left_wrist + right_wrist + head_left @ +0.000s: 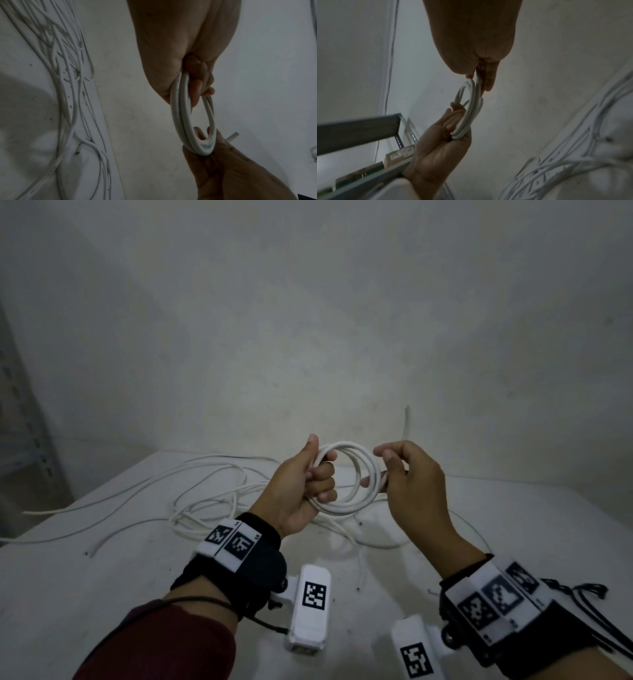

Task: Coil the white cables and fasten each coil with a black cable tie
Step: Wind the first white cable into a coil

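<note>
A white cable wound into a small coil is held in the air above the table, between both hands. My left hand grips the coil's left side with fingers curled through the ring. My right hand pinches the right side of the coil, index finger raised. The cable's free end sticks up behind the right hand. No black cable tie is visible in any view.
Several loose white cables lie tangled on the white table, mostly left of and under the hands. A plain wall rises behind. A metal shelf with boxes stands to the left.
</note>
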